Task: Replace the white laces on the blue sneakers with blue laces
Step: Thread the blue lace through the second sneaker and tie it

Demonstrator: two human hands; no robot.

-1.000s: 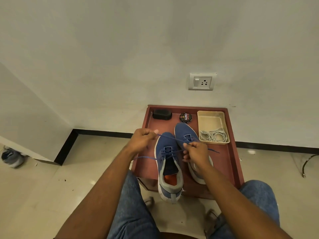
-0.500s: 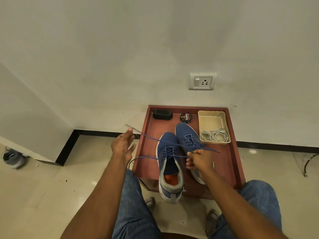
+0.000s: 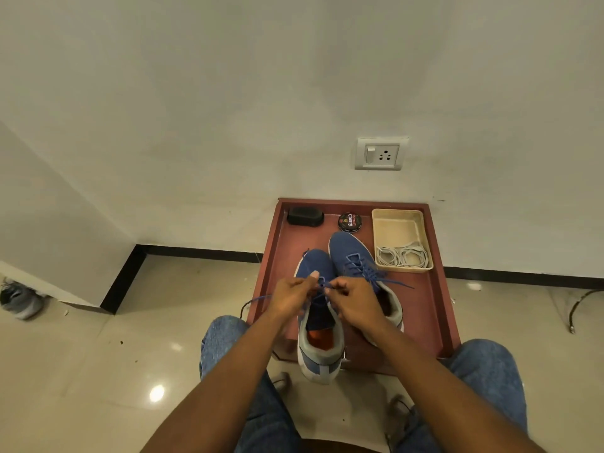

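Note:
Two blue sneakers stand on a red-brown tray [image 3: 434, 308]. The left sneaker [image 3: 318, 351] is nearer me, its heel over the tray's front edge. The right sneaker [image 3: 351, 253] carries a blue lace with a loose end trailing right. My left hand [image 3: 292, 297] and my right hand [image 3: 354, 300] meet over the left sneaker's tongue, each pinching the blue lace [image 3: 322, 286]. One end of that lace [image 3: 258, 300] trails off to the left over the tray edge. White laces [image 3: 402, 256] lie coiled in a cream tray [image 3: 397, 223].
A black brush [image 3: 305, 216] and a round polish tin [image 3: 349, 221] sit at the tray's back. A wall with a socket [image 3: 380, 154] rises behind. My knees in jeans flank the tray. A grey shoe [image 3: 19, 299] lies far left on the tiled floor.
My left hand, which had pulled the lace end out to the left, has come back in to meet the right hand over the left sneaker's tongue.

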